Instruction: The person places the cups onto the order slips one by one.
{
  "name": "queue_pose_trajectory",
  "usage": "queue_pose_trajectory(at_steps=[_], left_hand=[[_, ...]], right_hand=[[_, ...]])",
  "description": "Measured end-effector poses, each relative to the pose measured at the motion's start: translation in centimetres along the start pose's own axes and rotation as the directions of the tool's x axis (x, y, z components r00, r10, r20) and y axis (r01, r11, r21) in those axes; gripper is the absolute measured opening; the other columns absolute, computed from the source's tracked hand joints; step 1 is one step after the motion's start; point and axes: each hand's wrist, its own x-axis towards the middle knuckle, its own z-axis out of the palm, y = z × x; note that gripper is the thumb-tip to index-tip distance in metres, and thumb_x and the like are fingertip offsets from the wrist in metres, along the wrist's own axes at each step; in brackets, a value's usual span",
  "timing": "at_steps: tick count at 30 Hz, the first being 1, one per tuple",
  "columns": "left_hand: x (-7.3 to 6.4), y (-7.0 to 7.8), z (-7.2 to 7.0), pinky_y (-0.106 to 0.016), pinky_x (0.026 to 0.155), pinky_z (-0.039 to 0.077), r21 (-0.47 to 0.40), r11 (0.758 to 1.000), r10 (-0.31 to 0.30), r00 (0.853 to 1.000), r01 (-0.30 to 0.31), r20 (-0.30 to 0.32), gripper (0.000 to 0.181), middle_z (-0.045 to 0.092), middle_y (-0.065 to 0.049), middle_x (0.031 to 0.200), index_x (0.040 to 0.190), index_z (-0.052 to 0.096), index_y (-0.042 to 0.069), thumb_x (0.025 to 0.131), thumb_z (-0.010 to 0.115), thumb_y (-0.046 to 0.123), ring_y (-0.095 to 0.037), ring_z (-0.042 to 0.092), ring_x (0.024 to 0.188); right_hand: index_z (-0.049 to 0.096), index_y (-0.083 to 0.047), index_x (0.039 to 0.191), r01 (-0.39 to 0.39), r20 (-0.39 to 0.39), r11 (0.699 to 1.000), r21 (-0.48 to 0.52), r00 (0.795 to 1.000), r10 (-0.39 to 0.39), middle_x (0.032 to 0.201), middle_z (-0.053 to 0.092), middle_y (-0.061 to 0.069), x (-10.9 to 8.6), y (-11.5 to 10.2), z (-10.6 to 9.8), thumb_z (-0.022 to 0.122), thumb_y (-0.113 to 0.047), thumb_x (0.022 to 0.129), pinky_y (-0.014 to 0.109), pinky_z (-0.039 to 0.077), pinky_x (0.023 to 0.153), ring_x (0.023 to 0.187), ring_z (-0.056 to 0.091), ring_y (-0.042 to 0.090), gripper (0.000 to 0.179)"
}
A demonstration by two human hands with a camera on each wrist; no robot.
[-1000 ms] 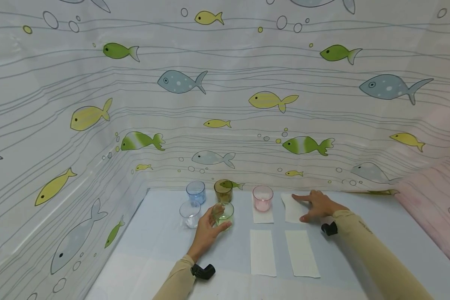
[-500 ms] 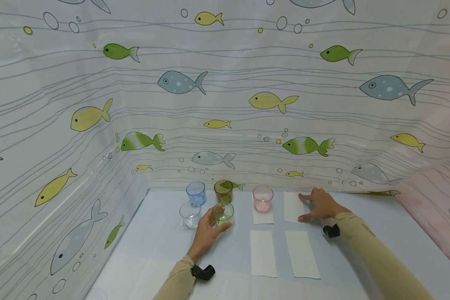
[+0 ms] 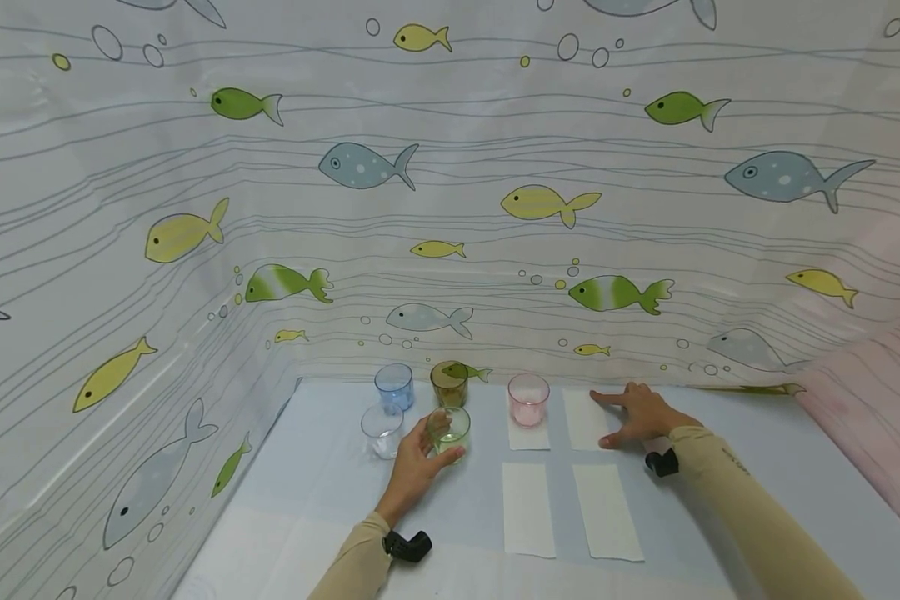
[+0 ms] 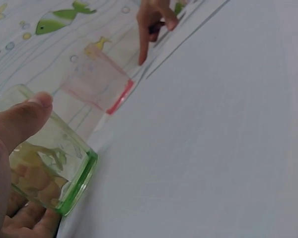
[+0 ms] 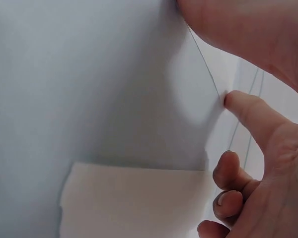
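Observation:
My left hand (image 3: 412,467) grips a clear glass with a green tint (image 4: 81,182), fingers behind it and thumb on its near side. It stands in front of an amber-brown glass (image 3: 450,392), beside a colourless glass (image 3: 381,437). My right hand (image 3: 640,414) touches the back right white paper strip (image 3: 581,421) with a straight forefinger and thumb; its other fingers curl in. In the right wrist view, the forefinger (image 5: 248,106) meets the paper's edge. A pink glass (image 3: 528,408) sits on the back left strip (image 3: 528,440).
A blue glass (image 3: 394,392) stands at the back left. Two more paper strips, one on the left (image 3: 528,508) and one on the right (image 3: 609,512), lie at the front of the pale blue table (image 3: 307,483). Fish-printed curtain (image 3: 435,283) hangs along the back and sides.
The right hand's forefinger and thumb shift the back right strip slightly right, then back left. The left hand keeps its grip on the green glass in the same place.

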Motion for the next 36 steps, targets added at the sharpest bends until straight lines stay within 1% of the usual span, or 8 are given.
queue_pose_trajectory(at_steps=[3, 10, 17, 23, 27, 32, 36], left_hand=[[0.0, 0.2, 0.1, -0.050, 0.125, 0.038, -0.001, 1.000, -0.012, 1.000, 0.012, 0.000, 0.072, 0.064, -0.013, 0.148, 0.152, 0.053, 0.009, 0.089, 0.087, 0.016, -0.033, 0.057, 0.143], [-0.1, 0.2, 0.2, -0.052, 0.125, 0.038, 0.003, 1.000, 0.001, 1.000, -0.001, 0.000, 0.072, 0.065, -0.013, 0.148, 0.152, 0.053, 0.008, 0.089, 0.087, 0.016, -0.034, 0.058, 0.142], [-0.1, 0.3, 0.2, -0.052, 0.125, 0.038, 0.012, 1.000, -0.009, 1.000, 0.009, 0.002, 0.073, 0.064, -0.012, 0.148, 0.153, 0.052, 0.009, 0.089, 0.087, 0.017, -0.033, 0.058, 0.142], [0.0, 0.2, 0.2, -0.054, 0.125, 0.038, -0.004, 1.000, -0.003, 1.000, 0.003, 0.005, 0.071, 0.065, -0.012, 0.147, 0.152, 0.054, 0.010, 0.089, 0.087, 0.015, -0.033, 0.059, 0.141], [0.0, 0.1, 0.3, -0.052, 0.124, 0.039, -0.013, 1.000, 0.002, 1.000, -0.002, 0.011, 0.070, 0.065, -0.013, 0.147, 0.151, 0.055, 0.010, 0.088, 0.088, 0.014, -0.034, 0.059, 0.141], [-0.2, 0.4, 0.2, -0.048, 0.123, 0.042, -0.023, 1.000, -0.008, 1.000, 0.008, 0.013, 0.069, 0.065, -0.014, 0.146, 0.149, 0.058, 0.009, 0.087, 0.089, 0.011, -0.034, 0.060, 0.140], [-0.3, 0.7, 0.2, -0.044, 0.121, 0.044, -0.058, 0.998, -0.016, 1.000, 0.017, 0.013, 0.069, 0.065, -0.017, 0.146, 0.147, 0.059, 0.008, 0.086, 0.089, 0.010, -0.035, 0.061, 0.139]], right_hand=[[0.056, -0.014, 0.154, -0.006, 0.012, 1.000, 0.007, 1.000, 0.006, 0.091, 0.045, 0.010, 0.0, 0.3, 0.0, 0.092, -0.060, 0.072, 0.033, 0.026, 0.069, 0.082, 0.034, 0.024, 0.101], [0.054, -0.018, 0.155, -0.016, 0.021, 1.000, 0.012, 1.000, 0.016, 0.094, 0.049, 0.010, 0.2, 1.3, 0.3, 0.092, -0.066, 0.069, 0.033, 0.028, 0.069, 0.083, 0.035, 0.023, 0.106], [0.054, -0.020, 0.156, -0.037, 0.025, 0.999, 0.021, 0.999, 0.037, 0.098, 0.053, 0.012, -0.1, 1.4, 0.3, 0.092, -0.066, 0.069, 0.035, 0.030, 0.071, 0.085, 0.038, 0.024, 0.104], [0.053, -0.021, 0.157, -0.046, 0.029, 0.999, 0.020, 0.999, 0.046, 0.100, 0.054, 0.013, 0.0, 1.6, 0.4, 0.090, -0.068, 0.069, 0.036, 0.032, 0.073, 0.088, 0.040, 0.024, 0.106], [0.053, -0.022, 0.157, -0.054, 0.032, 0.998, 0.016, 0.998, 0.054, 0.097, 0.052, 0.011, 0.2, 1.8, 0.4, 0.090, -0.069, 0.069, 0.037, 0.030, 0.072, 0.087, 0.039, 0.024, 0.107], [0.052, -0.023, 0.158, -0.058, 0.043, 0.998, 0.009, 0.997, 0.058, 0.097, 0.051, 0.010, 0.3, 1.8, 0.5, 0.090, -0.069, 0.069, 0.037, 0.030, 0.073, 0.088, 0.040, 0.025, 0.107], [0.052, -0.024, 0.158, -0.052, 0.052, 0.999, 0.014, 0.997, 0.051, 0.096, 0.051, 0.009, 0.6, 1.8, 0.7, 0.090, -0.070, 0.069, 0.036, 0.031, 0.073, 0.087, 0.040, 0.024, 0.107]])
